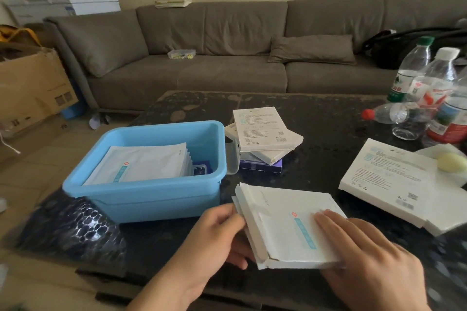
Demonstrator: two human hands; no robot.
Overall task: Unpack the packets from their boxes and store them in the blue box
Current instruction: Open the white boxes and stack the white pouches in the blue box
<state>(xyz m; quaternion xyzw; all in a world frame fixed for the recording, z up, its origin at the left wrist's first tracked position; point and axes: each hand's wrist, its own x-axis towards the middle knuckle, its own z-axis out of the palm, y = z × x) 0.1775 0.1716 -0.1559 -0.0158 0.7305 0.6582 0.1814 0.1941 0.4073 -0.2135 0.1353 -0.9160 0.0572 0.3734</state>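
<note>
A blue box (151,199) stands on the dark table at centre left, with several white packets (141,163) stacked inside it. In front of it, a white cardboard box (275,232) is gripped from both sides, its left flap open. My left hand (217,237) pinches the open left edge. My right hand (366,257) rests flat on top of the box, fingers over its blue label. More white boxes lie in a stack (262,131) behind and in a pair (394,182) at right.
Several plastic bottles (429,93) crowd the table's far right corner, one lying down. A yellowish lump (451,162) sits on tissue at right. A grey sofa (227,58) runs behind the table; a cardboard carton (30,88) stands on the floor at left.
</note>
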